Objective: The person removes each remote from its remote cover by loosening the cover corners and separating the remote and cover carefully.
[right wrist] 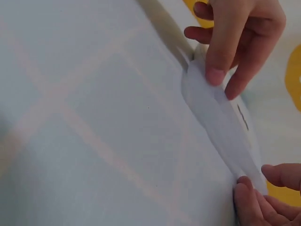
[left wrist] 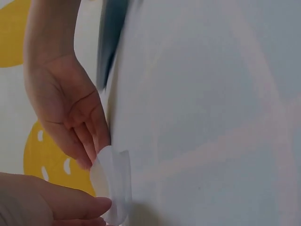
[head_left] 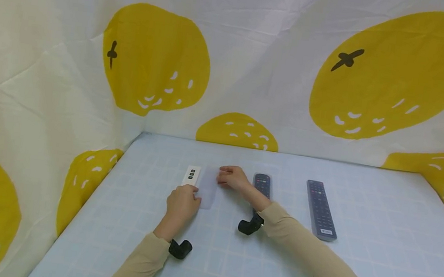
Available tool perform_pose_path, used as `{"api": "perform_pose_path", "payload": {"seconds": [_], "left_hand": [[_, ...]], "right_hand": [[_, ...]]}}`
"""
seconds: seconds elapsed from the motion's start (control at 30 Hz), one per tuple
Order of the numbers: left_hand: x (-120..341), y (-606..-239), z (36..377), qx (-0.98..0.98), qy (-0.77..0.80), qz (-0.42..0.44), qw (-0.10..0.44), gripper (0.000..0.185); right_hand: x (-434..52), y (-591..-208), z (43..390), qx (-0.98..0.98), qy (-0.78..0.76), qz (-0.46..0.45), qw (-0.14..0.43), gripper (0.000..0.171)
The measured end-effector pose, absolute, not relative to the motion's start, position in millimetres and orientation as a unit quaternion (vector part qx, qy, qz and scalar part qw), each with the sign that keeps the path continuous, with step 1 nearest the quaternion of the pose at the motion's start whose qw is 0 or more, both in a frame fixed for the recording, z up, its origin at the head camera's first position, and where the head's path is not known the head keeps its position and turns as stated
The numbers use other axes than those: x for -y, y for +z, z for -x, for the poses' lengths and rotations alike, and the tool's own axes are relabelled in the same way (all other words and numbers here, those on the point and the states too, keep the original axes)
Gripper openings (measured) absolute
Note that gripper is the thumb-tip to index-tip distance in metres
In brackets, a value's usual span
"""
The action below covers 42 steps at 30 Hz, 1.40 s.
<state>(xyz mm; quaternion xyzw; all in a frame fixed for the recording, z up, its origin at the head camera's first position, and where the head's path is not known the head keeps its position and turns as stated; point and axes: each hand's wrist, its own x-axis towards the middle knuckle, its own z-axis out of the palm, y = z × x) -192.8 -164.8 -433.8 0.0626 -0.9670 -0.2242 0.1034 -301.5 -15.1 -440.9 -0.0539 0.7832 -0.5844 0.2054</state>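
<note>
Both hands [head_left: 183,203] [head_left: 234,178] in a pinch on 1 clear sleeve [head_left: 207,193], white remote [head_left: 192,175] just beside

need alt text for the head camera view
A person's left hand and right hand hold a translucent sleeve beside a white remote on a pale checked tablecloth. To the right lie a partly hidden dark remote and a fully visible dark remote.

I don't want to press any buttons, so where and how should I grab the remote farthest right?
I'd probably come from above and pinch the remote by its two long side edges, around mid-length: it's long and narrow, lying flat with its buttons facing up.
</note>
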Motion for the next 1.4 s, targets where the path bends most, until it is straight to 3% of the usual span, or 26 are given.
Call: {"api": "perform_pose_path", "payload": {"seconds": [0.23, 0.4, 0.7, 0.93, 1.2, 1.4], "left_hand": [[158, -424, 191, 0.98, -0.164, -0.065, 0.088, 0.017], [157, -404, 191, 0.98, -0.163, -0.054, 0.098, 0.017], [145, -386, 189, 0.95, -0.298, 0.019, 0.091, 0.016], [120, -398, 195, 0.913, -0.398, 0.077, 0.038, 0.018], [100, -401, 204, 0.903, -0.419, 0.092, 0.04, 0.022], [85, -406, 209, 0.895, -0.439, 0.08, 0.011, 0.031]], "right_hand": [[4, -434, 294, -0.825, -0.515, 0.119, 0.2, 0.048], [-8, -426, 287, -0.844, -0.48, 0.187, 0.148, 0.044], [-30, -418, 261, -0.841, -0.454, 0.29, 0.052, 0.04], [-61, -408, 247, -0.844, -0.454, 0.284, 0.025, 0.04], [-90, -404, 243, -0.843, -0.466, 0.269, -0.003, 0.042], [-111, -407, 244, -0.851, -0.468, 0.238, -0.012, 0.043]]}}
